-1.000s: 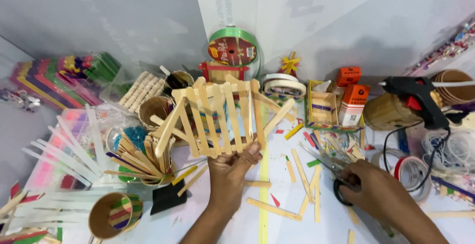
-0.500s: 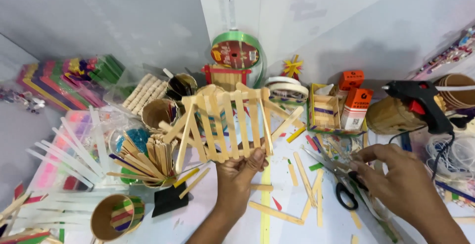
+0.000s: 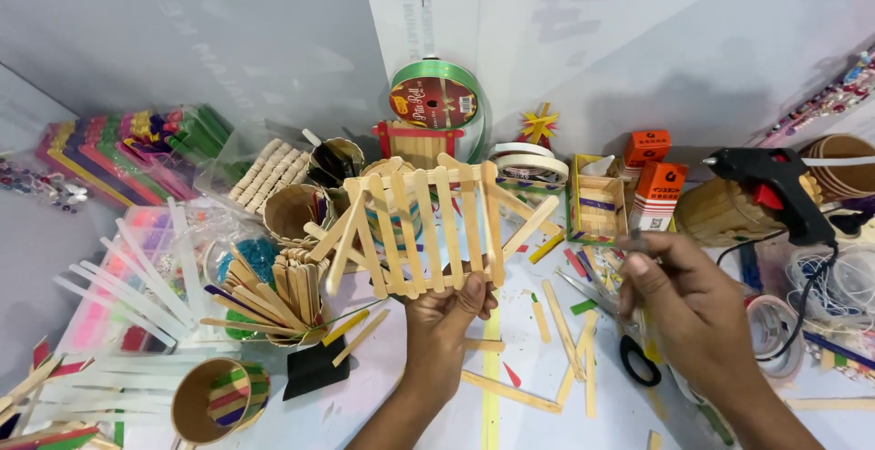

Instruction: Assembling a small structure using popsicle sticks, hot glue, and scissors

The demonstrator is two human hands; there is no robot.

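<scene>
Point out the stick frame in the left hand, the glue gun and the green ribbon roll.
stick frame (image 3: pixel 428 227): head view, on a middle slat.
glue gun (image 3: pixel 775 181): head view, on its black body.
green ribbon roll (image 3: pixel 436 96): head view, on its round face.

Upright pale craft-stick frame (image 3: pixel 424 231), slatted

Slatted wooden craft-stick frame (image 3: pixel 419 231) above left hand (image 3: pixel 444 322) fingers; black glue gun (image 3: pixel 770 181) beyond right hand (image 3: pixel 684 300) fingers; black-handled scissors (image 3: pixel 629 345) beneath them.
</scene>
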